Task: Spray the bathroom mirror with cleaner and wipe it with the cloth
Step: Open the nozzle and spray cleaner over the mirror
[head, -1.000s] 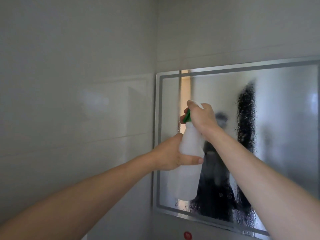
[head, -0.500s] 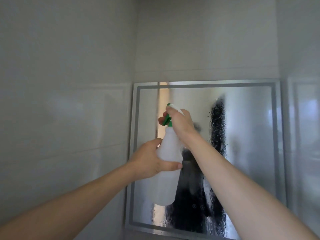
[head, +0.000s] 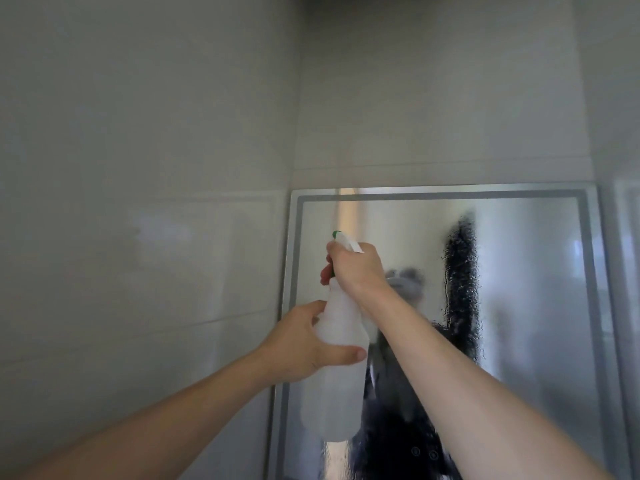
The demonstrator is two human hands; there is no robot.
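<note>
At centre frame, my left hand (head: pixel 298 344) gripped the bottle (head: pixel 337 368) around its middle, while my right hand (head: pixel 356 268) clasped its top, before the wet mirror (head: pixel 519 306).

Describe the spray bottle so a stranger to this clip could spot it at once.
Find the misted, framed mirror on the tiled wall. Before its left edge, the left hand holds the spray bottle by its body and the right hand grips its head. It alone is translucent white, with a green nozzle tip.
</note>
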